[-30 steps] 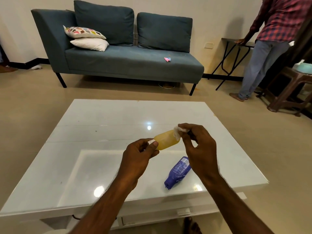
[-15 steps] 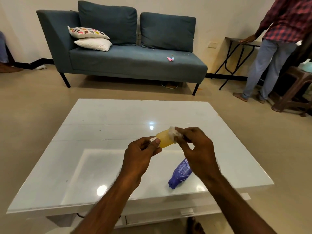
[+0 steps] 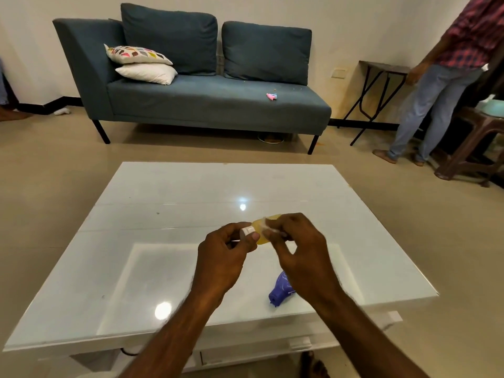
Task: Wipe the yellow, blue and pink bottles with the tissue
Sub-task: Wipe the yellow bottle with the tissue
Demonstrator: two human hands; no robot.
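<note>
**Yellow bottle in both hands, mid-wipe**

Gripping the yellow bottle (image 3: 261, 232) by its white cap end, the left hand (image 3: 222, 257) has thumb and fingers closed round the neck, holding it level above the table (image 3: 169, 268) at the centre of the frame. The right hand (image 3: 300, 249) is closed as well: its fingertips pinch a small wad of tissue (image 3: 268, 229) against the bottle's body, just right of the cap. Most of the bottle is hidden behind that hand, so how much of its surface the tissue covers is hard to tell.

Lower down, right of centre, the blue bottle (image 3: 281, 291) lies on its side on the glass, partly under the right wrist, near the front edge. No pink bottle shows on the table; a small pink thing (image 3: 271, 96) sits on the sofa (image 3: 212, 105) in the upper middle of the frame, too small to name.

To my eye this is the first of three bottles. The risks look modest. The left grip is only on the narrow end, so a firm rub could twist the bottle loose and drop it on the glass. The tissue is a tiny scrap and may tear or slip from the fingers. The right forearm hangs over the blue bottle, and a careless swing could roll it off the near edge.
</note>
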